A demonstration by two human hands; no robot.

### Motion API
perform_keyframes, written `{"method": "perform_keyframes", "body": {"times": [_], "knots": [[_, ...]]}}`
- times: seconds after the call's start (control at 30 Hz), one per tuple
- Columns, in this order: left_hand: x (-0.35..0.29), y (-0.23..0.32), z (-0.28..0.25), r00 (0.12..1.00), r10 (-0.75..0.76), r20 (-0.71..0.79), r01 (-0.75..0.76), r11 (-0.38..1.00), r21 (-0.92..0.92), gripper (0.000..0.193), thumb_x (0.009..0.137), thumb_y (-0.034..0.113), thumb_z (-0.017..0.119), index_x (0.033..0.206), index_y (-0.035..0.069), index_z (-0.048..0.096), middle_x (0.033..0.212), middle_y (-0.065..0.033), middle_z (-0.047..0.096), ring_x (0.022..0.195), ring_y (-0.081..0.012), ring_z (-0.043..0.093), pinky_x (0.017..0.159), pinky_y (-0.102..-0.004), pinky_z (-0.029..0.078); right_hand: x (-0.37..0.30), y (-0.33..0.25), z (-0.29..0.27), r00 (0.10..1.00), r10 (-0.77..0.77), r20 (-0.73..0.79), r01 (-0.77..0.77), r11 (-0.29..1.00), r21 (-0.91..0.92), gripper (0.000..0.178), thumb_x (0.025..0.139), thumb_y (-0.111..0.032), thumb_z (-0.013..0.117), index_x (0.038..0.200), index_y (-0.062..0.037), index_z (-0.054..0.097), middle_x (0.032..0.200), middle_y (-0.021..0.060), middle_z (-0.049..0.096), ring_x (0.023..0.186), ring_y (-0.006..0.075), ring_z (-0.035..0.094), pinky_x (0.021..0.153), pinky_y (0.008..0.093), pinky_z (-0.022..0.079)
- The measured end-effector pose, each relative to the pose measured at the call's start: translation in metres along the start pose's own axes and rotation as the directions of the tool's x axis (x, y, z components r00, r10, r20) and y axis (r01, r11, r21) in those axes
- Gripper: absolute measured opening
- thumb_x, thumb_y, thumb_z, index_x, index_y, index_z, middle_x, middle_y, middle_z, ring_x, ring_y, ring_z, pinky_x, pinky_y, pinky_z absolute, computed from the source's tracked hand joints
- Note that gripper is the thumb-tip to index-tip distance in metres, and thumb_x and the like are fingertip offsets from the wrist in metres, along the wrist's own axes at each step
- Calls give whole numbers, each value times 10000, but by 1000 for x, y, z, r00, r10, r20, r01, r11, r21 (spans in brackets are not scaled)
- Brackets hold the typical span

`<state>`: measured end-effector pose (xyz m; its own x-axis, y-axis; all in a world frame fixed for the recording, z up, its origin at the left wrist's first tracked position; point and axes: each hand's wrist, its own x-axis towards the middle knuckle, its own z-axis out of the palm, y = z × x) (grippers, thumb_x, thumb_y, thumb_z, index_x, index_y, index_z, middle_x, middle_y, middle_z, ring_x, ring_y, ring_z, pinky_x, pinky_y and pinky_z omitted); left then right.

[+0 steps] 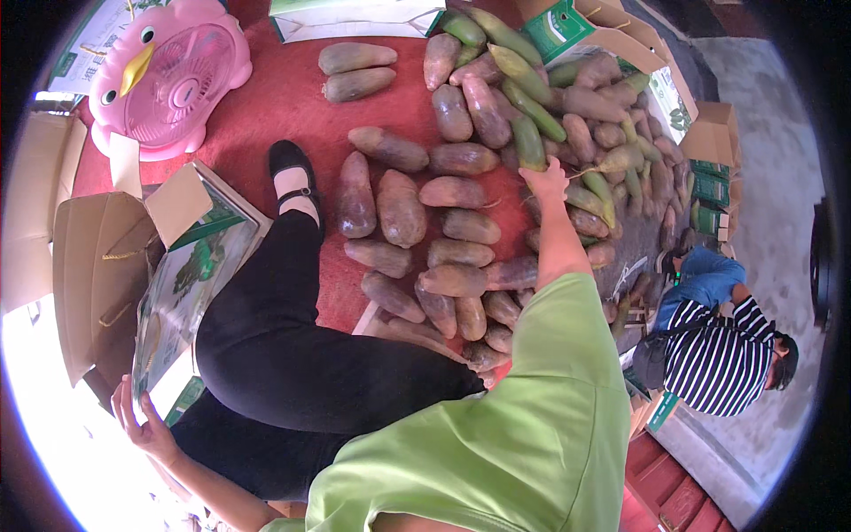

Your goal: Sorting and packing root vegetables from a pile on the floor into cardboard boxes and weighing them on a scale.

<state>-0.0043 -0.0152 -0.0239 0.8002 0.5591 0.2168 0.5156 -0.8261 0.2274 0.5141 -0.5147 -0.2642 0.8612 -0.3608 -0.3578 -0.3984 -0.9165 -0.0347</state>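
My right hand [547, 182] reaches out to the big pile, its fingers closed around the near end of a long green radish [528, 144]. Around it lie more radishes, some green and others purple-brown, such as a stubby purple one [487, 115]. My left hand [149, 434] grips the edge of a printed cardboard carton [182, 297] beside my leg, fingers on one side and thumb on the other. Between my shoe and the pile, several purple-brown radishes [401, 209] rest in loose rows on a red mat [292, 97].
A pink penguin-shaped fan [173, 75] stands at far left. Opened brown cartons [102, 275] flank my left side. Two radishes [357, 71] lie apart near a white-and-green box [355, 19]. Another person in a striped top [720, 359] bends down at right, near more cartons [714, 133].
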Motion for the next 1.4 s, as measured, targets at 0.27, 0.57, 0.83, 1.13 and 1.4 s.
{"method": "perform_keyframes", "body": {"times": [0.27,0.57,0.83,1.13,1.4], "knots": [[-6,12,-11,995,-94,-31,96,992,79,304,767,12,614,1071,-1,615,1044,-137,604,989,-263,548,878,-374,425,-10,-26,15,999,-26,25,26,999,-18,900,572,-475,726,1330,-154,363,1273,173,480,1194,344,445,975,514,343],[18,46,-10,995,-33,-97,39,998,55,368,603,-26,676,965,30,648,878,-113,609,795,-264,589,700,-340,472,5,15,56,816,1,578,-499,506,704,518,651,-523,677,1047,-215,548,1026,-39,544,931,147,496,793,373,350],[15,43,-20,995,61,-77,-60,998,7,358,604,60,709,957,55,648,877,-88,616,787,-271,601,680,-363,493,-66,0,26,740,-235,630,-546,339,767,437,728,-452,640,1064,-189,545,1042,6,554,902,184,504,791,357,363],[9,49,-30,989,143,-22,-143,990,15,361,601,103,716,948,43,638,897,-59,603,828,-226,606,701,-346,496,-181,-152,-85,530,-813,242,66,324,944,654,707,-270,644,1257,18,440,1158,99,544,1050,226,530,900,343,420],[9,47,-30,984,175,-42,-175,984,17,309,649,110,677,950,48,642,901,-42,592,852,-203,599,700,-330,501,-341,-297,-175,-52,-916,397,346,356,868,752,541,-212,660,1216,56,464,1117,112,557,1014,194,542,922,288,403]]}}
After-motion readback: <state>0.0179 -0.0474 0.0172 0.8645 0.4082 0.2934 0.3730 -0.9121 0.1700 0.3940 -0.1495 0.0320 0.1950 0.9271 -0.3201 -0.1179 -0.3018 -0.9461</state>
